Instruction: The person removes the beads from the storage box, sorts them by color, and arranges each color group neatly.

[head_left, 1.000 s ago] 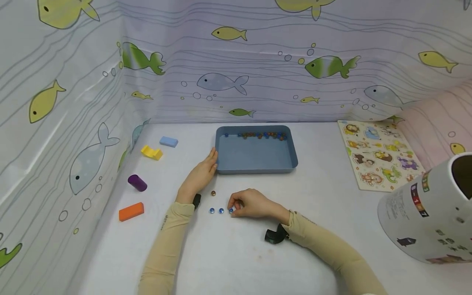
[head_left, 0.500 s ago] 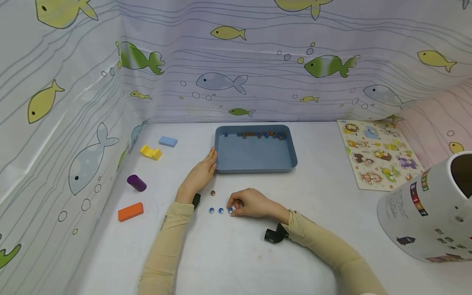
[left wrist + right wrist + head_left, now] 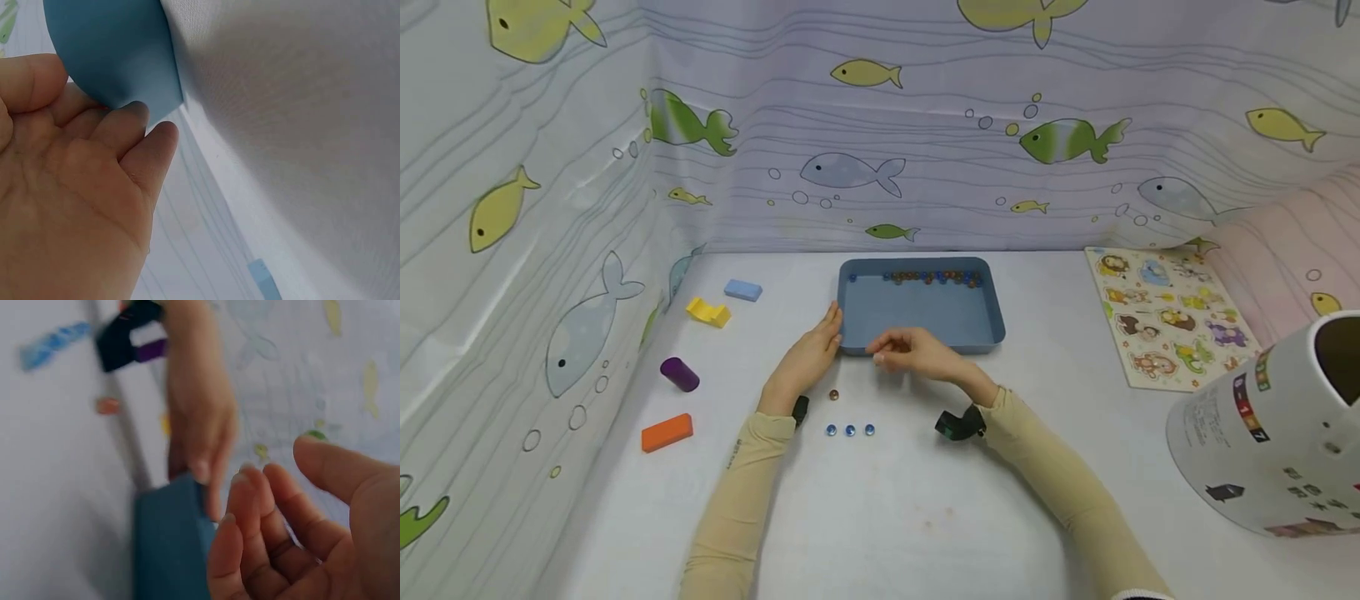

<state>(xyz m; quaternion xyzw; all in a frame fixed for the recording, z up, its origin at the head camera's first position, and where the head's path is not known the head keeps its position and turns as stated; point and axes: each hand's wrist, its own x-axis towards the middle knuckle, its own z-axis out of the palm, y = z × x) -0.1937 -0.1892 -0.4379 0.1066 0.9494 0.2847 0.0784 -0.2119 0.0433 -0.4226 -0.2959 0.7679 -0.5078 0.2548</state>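
Note:
My left hand (image 3: pixel 805 360) rests against the left wall of a blue-grey tray (image 3: pixel 925 346), fingers mostly extended. The left wrist view shows its fingertips (image 3: pixel 164 134) against the tray's corner. Above the tray's near edge hovers my right hand (image 3: pixel 917 352), fingers loosely bent. Nothing shows between its thumb (image 3: pixel 325 465) and fingers in the right wrist view. Three blue marbles (image 3: pixel 850 431) lie in a row on the white table, with a brown marble (image 3: pixel 834 395) behind them. Several blue and brown marbles (image 3: pixel 951 275) line the tray's far wall.
To the left lie an orange block (image 3: pixel 667 433), a purple cylinder (image 3: pixel 680 374), a yellow arch block (image 3: pixel 708 312) and a light blue block (image 3: pixel 743 290). An animal puzzle board (image 3: pixel 1176 321) and a large white drum (image 3: pixel 1255 442) stand right. A fish-print curtain (image 3: pixel 925 200) encloses the table.
My right hand has let go of the rightmost blue marble in the row and moved away to the tray's near edge. One blue marble inside the tray has shifted slightly left. My left hand stays put.

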